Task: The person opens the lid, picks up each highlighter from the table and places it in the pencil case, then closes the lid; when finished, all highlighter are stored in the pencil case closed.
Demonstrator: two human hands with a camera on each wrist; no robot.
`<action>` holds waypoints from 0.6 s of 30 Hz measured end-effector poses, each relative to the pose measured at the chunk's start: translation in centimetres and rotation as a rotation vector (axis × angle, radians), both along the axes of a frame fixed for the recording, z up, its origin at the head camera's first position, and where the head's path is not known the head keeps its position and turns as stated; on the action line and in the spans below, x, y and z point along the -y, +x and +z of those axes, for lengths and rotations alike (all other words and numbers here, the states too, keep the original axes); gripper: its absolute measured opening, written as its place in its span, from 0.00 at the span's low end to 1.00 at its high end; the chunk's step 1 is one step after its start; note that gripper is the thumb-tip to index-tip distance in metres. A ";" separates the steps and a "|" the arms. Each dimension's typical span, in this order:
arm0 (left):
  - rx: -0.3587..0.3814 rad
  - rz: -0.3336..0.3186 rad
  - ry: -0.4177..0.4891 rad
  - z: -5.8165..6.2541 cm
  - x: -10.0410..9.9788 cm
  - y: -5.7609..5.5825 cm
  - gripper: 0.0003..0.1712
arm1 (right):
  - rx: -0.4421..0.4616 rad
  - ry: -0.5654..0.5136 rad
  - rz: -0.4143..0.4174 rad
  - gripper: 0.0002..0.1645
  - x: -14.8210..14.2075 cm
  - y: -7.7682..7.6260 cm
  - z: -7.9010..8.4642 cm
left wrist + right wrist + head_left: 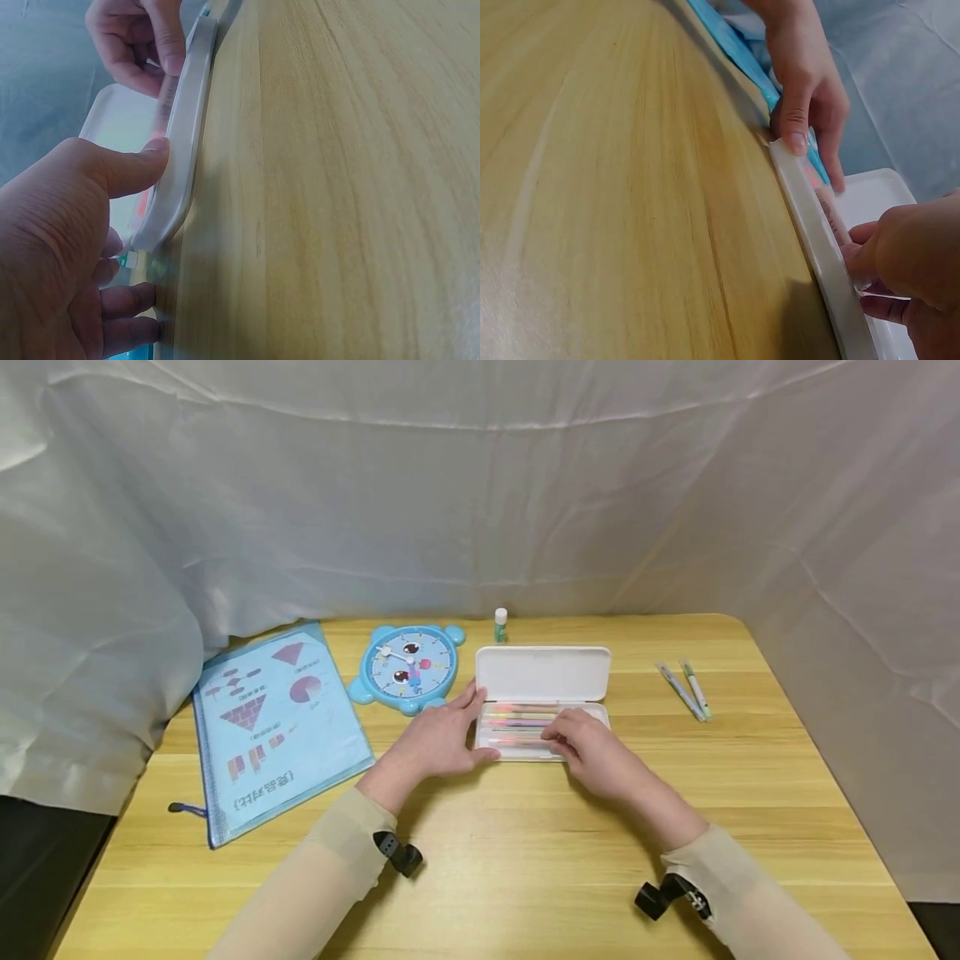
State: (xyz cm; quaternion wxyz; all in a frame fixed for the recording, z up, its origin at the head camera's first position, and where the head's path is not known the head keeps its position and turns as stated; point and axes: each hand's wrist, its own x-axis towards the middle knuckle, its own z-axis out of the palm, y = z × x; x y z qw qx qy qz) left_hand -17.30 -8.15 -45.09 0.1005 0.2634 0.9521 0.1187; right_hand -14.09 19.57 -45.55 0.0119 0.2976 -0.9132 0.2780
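Note:
A white pen case [543, 672] lies on the table with its lid raised toward the back. Several pens [519, 715] in pastel and bright colours lie lengthwise inside. My left hand [442, 739] holds the case's left end, its thumb on the front rim [180, 150] and its fingers spread along the left side. Over the right half of the case, my right hand [596, 756] pinches a pen [831, 214] near the front wall, between thumb and curled fingers. That pen has a pinkish-orange end pointing left; the hand hides its other end.
Left of the case lies a blue toy clock [411, 668] with a cartoon face, and beyond it a blue zip folder [300, 743]. A small white-capped bottle [500, 625] stands behind the lid. Two pens [688, 692] lie at the right. Grey cloth [480, 510] hangs behind the table.

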 end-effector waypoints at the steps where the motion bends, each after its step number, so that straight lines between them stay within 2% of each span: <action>1: 0.000 0.001 0.002 0.0 0.0 0.0 0.62 | -0.004 0.010 0.005 0.08 0.0 0.0 -0.1; 11: -0.002 0.004 -0.005 0.0 -0.1 -0.1 0.62 | -0.013 0.020 0.081 0.08 0.0 -0.5 0.1; 18: 0.005 0.001 -0.003 0.1 0.0 -0.1 0.62 | 0.034 0.033 0.106 0.09 -0.6 -0.6 0.6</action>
